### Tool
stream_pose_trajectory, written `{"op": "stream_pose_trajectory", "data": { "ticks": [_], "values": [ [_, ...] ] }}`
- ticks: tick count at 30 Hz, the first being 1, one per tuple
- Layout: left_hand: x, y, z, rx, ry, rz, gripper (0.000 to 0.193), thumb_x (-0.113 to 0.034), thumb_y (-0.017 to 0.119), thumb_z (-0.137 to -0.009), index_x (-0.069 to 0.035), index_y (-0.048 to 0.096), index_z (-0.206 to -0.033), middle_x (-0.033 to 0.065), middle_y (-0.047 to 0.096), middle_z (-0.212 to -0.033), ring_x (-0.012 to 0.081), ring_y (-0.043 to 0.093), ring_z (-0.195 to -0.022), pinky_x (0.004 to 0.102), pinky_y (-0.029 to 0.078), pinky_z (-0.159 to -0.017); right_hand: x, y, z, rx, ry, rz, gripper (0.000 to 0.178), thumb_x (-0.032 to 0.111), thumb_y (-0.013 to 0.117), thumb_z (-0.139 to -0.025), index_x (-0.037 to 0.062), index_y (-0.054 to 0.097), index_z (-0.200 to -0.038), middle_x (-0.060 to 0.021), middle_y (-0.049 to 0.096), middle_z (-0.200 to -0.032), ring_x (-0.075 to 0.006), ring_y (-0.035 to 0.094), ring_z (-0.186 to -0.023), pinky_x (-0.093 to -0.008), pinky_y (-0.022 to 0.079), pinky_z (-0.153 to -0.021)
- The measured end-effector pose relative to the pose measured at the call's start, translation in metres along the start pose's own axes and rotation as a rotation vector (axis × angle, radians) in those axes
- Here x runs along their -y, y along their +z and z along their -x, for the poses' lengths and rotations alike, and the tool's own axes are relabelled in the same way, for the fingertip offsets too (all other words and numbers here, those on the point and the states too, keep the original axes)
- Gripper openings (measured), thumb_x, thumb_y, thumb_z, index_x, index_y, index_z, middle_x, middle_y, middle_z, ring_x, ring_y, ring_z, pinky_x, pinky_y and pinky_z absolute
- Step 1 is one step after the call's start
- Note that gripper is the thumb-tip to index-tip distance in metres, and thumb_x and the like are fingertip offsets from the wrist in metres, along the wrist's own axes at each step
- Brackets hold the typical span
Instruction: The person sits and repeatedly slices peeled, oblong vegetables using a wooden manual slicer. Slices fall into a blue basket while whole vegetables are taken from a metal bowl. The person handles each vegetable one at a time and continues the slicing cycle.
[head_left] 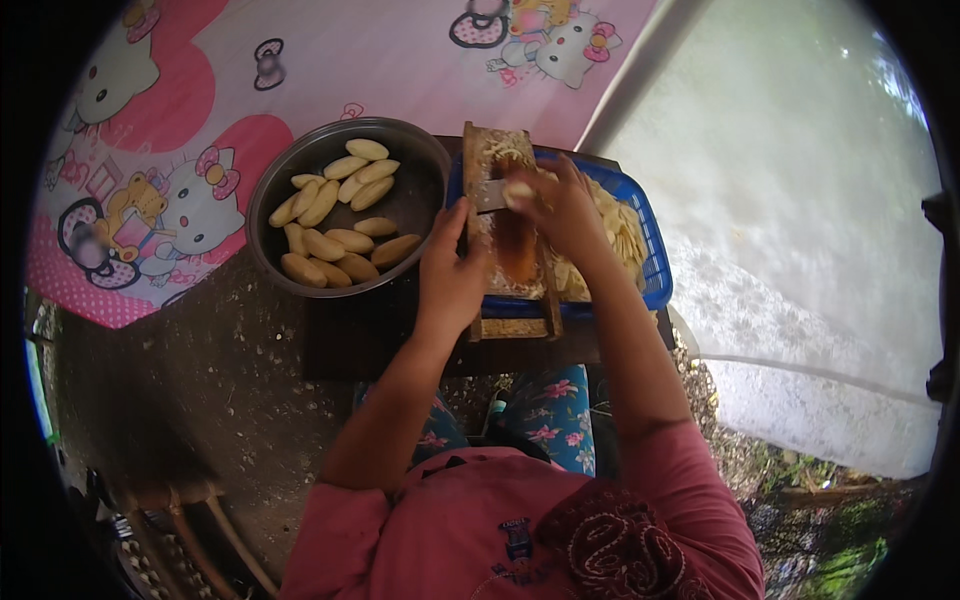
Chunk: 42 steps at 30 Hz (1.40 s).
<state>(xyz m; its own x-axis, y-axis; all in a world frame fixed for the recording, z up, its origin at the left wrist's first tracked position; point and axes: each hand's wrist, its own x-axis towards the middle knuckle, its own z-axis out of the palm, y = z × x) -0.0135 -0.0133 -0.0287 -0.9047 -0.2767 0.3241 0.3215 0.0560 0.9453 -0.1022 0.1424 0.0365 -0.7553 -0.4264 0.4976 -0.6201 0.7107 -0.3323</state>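
Observation:
A wooden slicing board [512, 262] with raised side rails and a metal blade [490, 196] lies across a blue plastic basket [656, 262]. My left hand [450, 275] is closed round the board's left rail, thumb pointing up along it. In my right hand [562, 208] is a pale piece of what looks like peeled banana [518, 190], pressed to the board beside the blade. My fingers hide part of it. Thin pale slices [622, 232] fill the basket to the right of the board, and small shreds cling to the wood.
A round metal basin [262, 215] with several whole peeled bananas [350, 240] stands to the left of the board. Basin and basket rest on a dark table [350, 345]. Behind is a pink cartoon-print sheet [350, 45]; a whitish sheet [790, 220] hangs at the right.

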Motion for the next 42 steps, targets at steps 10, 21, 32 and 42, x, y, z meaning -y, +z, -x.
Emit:
{"op": "stream_pose_trajectory", "data": {
  "ticks": [10,21,32,42],
  "values": [
    [0.002,0.001,0.001,-0.052,0.015,-0.059,0.049,-0.007,0.059,-0.094,0.002,0.045,-0.141,0.0183,0.049,-0.142,0.0225,0.047,-0.131,0.0323,0.034,-0.109,0.038,-0.028,0.048,0.134,0.055,0.155,0.035,0.031,0.075,-0.081,0.0201,0.071,-0.115,-0.0167,0.053,-0.132,-0.0382,0.044,-0.129,-0.0461,0.037,-0.107],
    [-0.011,-0.001,-0.002,-0.017,0.028,-0.069,0.048,-0.002,0.057,-0.091,0.005,0.045,-0.137,0.0209,0.052,-0.131,0.0308,0.052,-0.124,0.0351,0.039,-0.104,-0.016,0.0,-0.03,0.064,0.059,0.018,0.035,0.031,0.071,-0.086,0.0125,0.071,-0.116,-0.02,0.057,-0.128,-0.0377,0.052,-0.123,-0.0456,0.04,-0.104],
    [0.0,0.001,0.0,-0.087,0.119,-0.083,0.048,-0.005,0.059,-0.092,0.003,0.048,-0.138,0.0195,0.053,-0.131,0.0269,0.052,-0.123,0.0336,0.038,-0.104,0.03,-0.028,0.05,0.078,-0.063,0.09,0.032,0.028,0.077,-0.081,0.0163,0.074,-0.11,-0.016,0.055,-0.129,-0.0354,0.05,-0.125,-0.0449,0.043,-0.102],
    [-0.013,-0.002,0.0,0.002,0.025,0.046,0.047,-0.003,0.057,-0.091,0.003,0.047,-0.136,0.0158,0.055,-0.125,0.0236,0.055,-0.116,0.0321,0.04,-0.1,0.005,0.0,-0.007,-0.083,0.119,-0.005,0.033,0.032,0.077,-0.079,0.0194,0.075,-0.109,-0.0171,0.054,-0.132,-0.0378,0.045,-0.13,-0.0484,0.036,-0.107]
  ]
}}
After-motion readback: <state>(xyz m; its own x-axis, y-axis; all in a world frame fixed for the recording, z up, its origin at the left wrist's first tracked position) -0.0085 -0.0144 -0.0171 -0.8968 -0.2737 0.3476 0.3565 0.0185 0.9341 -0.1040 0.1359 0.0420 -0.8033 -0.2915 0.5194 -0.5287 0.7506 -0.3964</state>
